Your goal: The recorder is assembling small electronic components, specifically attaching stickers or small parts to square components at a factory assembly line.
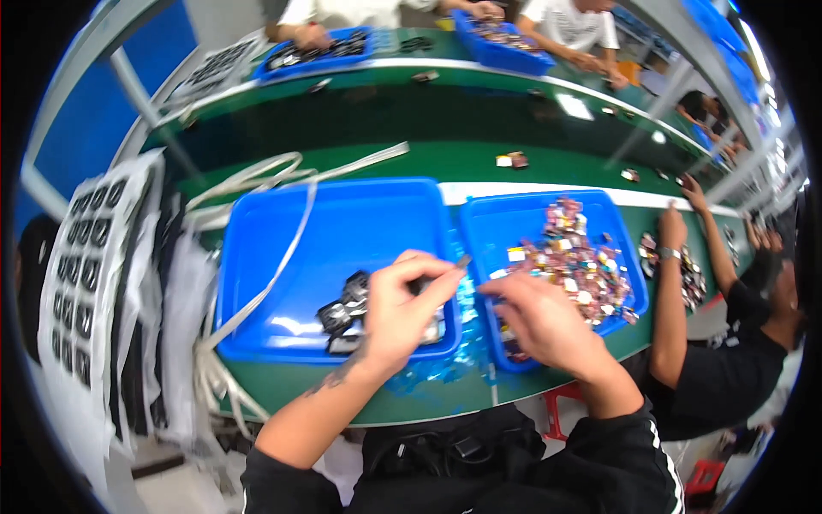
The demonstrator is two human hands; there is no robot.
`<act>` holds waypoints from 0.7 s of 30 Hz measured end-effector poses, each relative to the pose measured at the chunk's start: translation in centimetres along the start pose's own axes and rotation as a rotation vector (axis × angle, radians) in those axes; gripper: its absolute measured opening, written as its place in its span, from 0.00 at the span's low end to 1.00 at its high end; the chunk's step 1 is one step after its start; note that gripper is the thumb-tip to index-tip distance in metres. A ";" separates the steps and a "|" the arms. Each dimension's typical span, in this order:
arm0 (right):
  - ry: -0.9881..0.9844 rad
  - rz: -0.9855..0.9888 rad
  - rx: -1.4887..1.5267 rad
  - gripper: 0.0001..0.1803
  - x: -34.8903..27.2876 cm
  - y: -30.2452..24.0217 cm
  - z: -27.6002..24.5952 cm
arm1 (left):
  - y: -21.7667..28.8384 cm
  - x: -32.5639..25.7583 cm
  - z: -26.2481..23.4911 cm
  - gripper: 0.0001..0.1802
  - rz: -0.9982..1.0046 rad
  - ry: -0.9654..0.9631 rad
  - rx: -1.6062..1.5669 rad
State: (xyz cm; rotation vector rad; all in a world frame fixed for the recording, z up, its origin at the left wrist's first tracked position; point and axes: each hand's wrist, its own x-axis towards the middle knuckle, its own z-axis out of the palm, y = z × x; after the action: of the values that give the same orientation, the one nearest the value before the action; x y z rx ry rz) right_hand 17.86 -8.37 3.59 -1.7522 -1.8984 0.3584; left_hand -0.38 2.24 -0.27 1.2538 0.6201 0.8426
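Over the right part of the left blue tray (282, 214), my left hand (398, 313) is closed in a pinch. A small black part (419, 284) with a greyish tip shows between its fingers. Beneath and beside that hand lie several black plastic pieces (336, 317). My right hand (548, 321) is bent over the near left side of the right blue tray (494, 221), its fingertips drawn together and slightly blurred. Whatever they hold, if anything, cannot be made out. Small copper-coloured and white components (569, 248) are heaped in that tray.
Pale straps (291, 248) loop across the left tray. Sheets of black parts (86, 231) stand at the left. Loose components (514, 160) lie on the green bench beyond. A co-worker's arm (672, 291) is at the right; others work across the bench near blue trays (501, 56).
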 end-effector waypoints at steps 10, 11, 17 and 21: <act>0.299 -0.056 0.351 0.05 1.2 -0.2 2.5 | 0.4 -0.6 -0.2 0.04 -0.122 -0.036 -0.154; 0.344 -0.059 0.235 0.06 1.0 0.3 2.8 | 0.5 -0.4 0.0 0.04 -0.106 0.037 -0.151; 0.067 0.022 -0.165 0.09 0.7 0.2 2.4 | 0.3 0.0 -0.5 0.04 -0.052 0.016 -0.089; 0.367 -0.087 -0.007 0.07 0.8 -0.1 2.3 | 0.2 -0.2 -0.4 0.04 -0.089 -0.026 -0.081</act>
State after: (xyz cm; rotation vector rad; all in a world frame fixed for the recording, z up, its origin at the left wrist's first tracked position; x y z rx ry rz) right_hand 16.49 -7.21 1.94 -1.6038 -1.7028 -0.0045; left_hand -0.82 2.30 -0.14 1.1545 0.6108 0.7689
